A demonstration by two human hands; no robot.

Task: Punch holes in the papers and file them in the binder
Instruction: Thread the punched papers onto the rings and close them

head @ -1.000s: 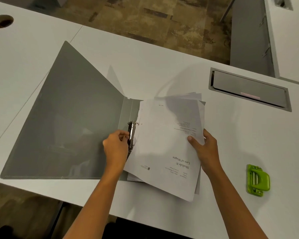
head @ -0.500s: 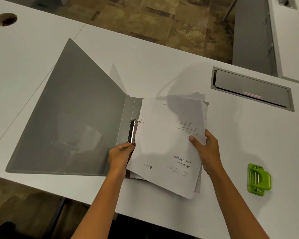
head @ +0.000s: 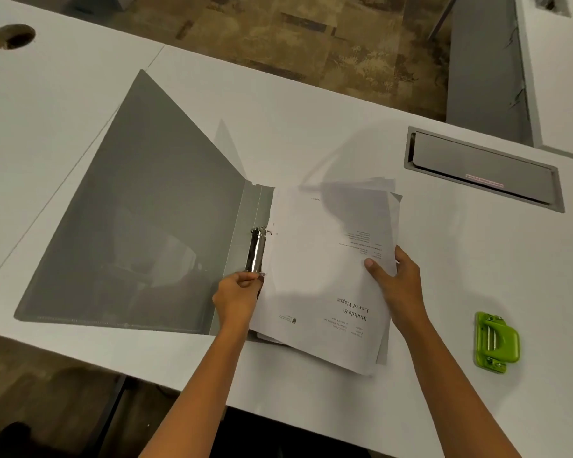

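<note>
While fingers of the left hand [head: 237, 297] pinch the silver ring clip [head: 257, 252] of the open grey plastic binder [head: 139, 233], the right hand [head: 401, 289] clamps white printed papers [head: 325, 276] beside it.

A: Surface?
B: White table [head: 311, 127], seam toward the left. Grey binder [head: 139, 226] lying open, cover flat.
A: Else?
B: Green hole punch [head: 497, 342] well right of it, near front edge. Recessed grey hatch [head: 483, 170] further back.

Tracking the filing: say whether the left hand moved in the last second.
Yes: the left hand slid toward the person, from beside the ring mechanism to its near end.
</note>
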